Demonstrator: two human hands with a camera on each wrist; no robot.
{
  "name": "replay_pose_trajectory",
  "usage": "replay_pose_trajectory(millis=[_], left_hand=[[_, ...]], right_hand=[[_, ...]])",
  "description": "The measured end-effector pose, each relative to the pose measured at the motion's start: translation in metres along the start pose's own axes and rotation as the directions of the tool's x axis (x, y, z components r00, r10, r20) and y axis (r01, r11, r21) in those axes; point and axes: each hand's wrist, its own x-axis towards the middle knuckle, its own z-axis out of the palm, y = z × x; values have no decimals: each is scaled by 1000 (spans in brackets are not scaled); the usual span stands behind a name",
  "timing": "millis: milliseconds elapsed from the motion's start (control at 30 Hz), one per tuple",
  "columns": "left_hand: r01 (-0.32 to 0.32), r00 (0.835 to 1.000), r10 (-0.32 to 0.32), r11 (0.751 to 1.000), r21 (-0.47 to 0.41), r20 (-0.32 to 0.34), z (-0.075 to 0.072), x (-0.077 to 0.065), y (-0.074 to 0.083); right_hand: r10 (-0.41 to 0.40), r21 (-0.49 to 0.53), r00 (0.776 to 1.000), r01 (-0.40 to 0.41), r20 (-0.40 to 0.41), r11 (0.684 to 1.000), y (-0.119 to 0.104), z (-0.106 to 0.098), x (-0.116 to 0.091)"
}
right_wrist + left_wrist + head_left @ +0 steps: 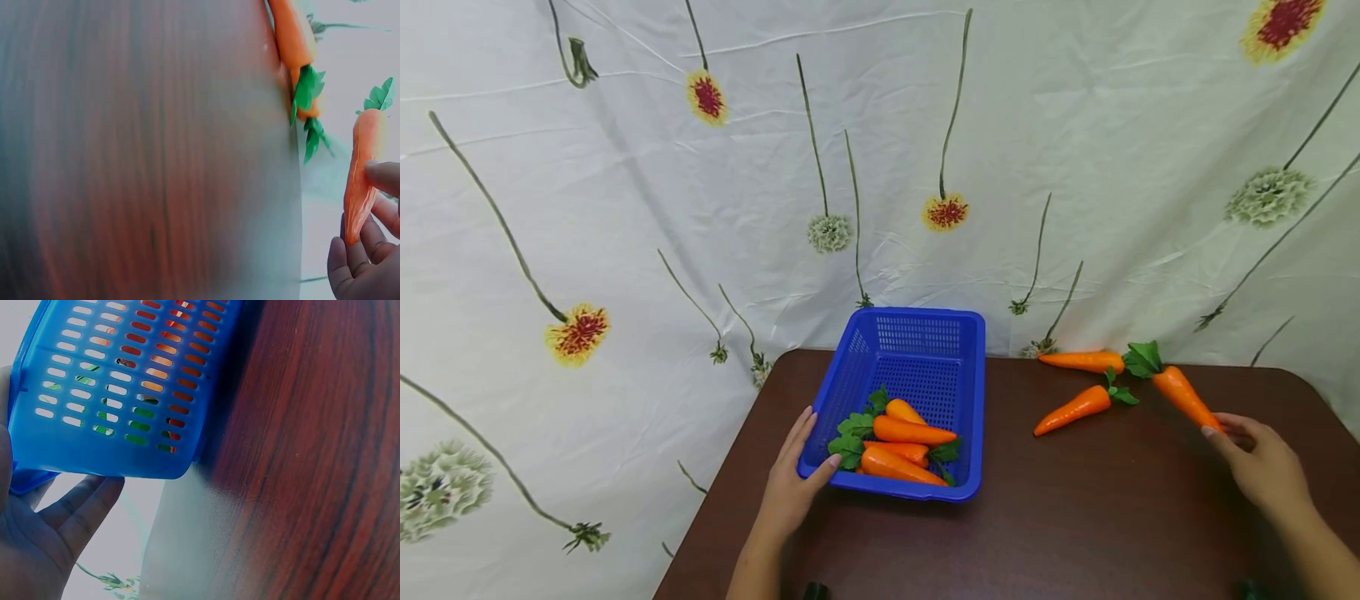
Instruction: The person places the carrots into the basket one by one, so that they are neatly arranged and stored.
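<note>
Though carrots overlap, the basket holds perhaps five.

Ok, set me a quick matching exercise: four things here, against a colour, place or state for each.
1. Left hand
2. Right hand
3. Blue basket
4. Table

A. Grips a carrot near its narrow tip
B. Dark brown
C. Touches the basket's near-left corner
D. Has several carrots inside

Pairs: 1-C, 2-A, 3-D, 4-B
</note>
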Motion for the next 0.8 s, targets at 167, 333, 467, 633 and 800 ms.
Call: replay_pose_trajectory(millis=[167,333,467,633,800], left_hand=[[3,1000,-3,1000,2,0,0,1,0],[-2,1000,2,1000,5,-2,1,1,-1],[-8,1000,8,1000,4,-7,1,1,-1],[-11,1000,11,1000,-7,-7,2,0,-1],[-11,1000,11,1000,-6,-4,1,1,-2]], right_hand=[[-51,45,999,50,11,998,-9,2,-5],[-43,75,999,41,23,996,-24,6,-9],[-48,87,998,45,38,995,-36,9,-13],[-95,104,995,90,40,990,-51,13,-18],[-133,138,991,128,32,982,-65,21,-23]])
